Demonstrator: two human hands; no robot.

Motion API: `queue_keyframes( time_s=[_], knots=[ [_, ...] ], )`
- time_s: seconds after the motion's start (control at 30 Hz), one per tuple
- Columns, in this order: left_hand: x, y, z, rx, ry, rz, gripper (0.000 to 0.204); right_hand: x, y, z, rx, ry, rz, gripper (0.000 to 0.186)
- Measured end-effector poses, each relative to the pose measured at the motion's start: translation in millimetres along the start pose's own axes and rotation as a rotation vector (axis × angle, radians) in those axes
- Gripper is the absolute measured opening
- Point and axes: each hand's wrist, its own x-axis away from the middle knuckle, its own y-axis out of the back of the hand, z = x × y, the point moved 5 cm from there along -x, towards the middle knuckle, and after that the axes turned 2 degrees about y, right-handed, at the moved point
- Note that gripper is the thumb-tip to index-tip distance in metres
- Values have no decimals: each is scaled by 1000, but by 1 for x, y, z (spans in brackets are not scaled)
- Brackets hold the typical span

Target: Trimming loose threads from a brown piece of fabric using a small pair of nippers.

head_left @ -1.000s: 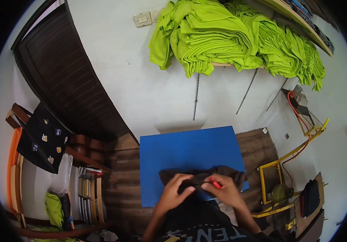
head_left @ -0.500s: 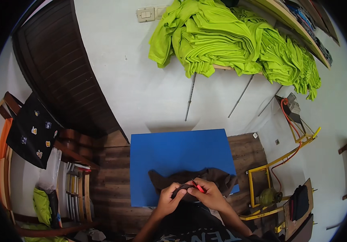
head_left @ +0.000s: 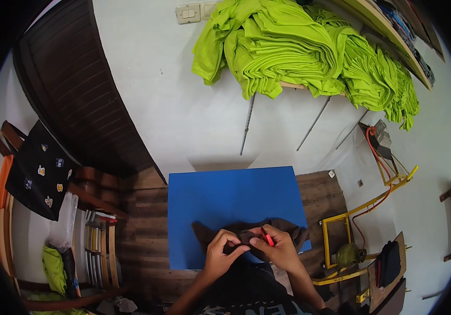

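Note:
A dark brown piece of cloth [head_left: 203, 234], possibly a garment, lies bunched along the near side of a blue tabletop [head_left: 230, 194]. My left hand [head_left: 221, 256] is closed on a fold of it, thumb and fingers pinching near the middle. Close beside it, my right hand [head_left: 280, 249] holds a small red-handled tool [head_left: 268, 237] with a dark tip, pointing up and away from me. The right thumb and fingertip also press on the raised fold. What kind of tool it is cannot be made out.
Stacks of lime-green shirts [head_left: 288, 52] fill a wall shelf beyond the table. On the right stand a yellow metal frame [head_left: 335, 220] with an orange hose and a green gas cylinder [head_left: 350, 255]. A black bag [head_left: 41, 173] hangs at the left, near a dark door [head_left: 73, 89].
My left fingers have shifted on the cloth, and the thumb now lies flatter toward the right hand. The red tool has moved slightly right and turned more upright with my right hand.

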Motion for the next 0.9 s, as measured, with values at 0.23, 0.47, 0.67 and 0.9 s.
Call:
queue_keyframes(
  time_s=[0.23, 0.47, 0.67, 0.9],
  knots=[
    [-28, -22, -5, -53, 47, -105, 31, -12, 32, -5, 84, 11, 37, 22],
    [-32, -32, -9, -48, 163, -12, 26, -14, 54, 4, 99, 47, -4, 25],
    [-34, -35, -19, 83, 159, -10, 19, -18, 63, 15, 91, 40, -28, 25],
    [-37, -49, -23, 491, 458, 212, 20, -38, 70, 12, 62, 119, -59, 27]
  ],
)
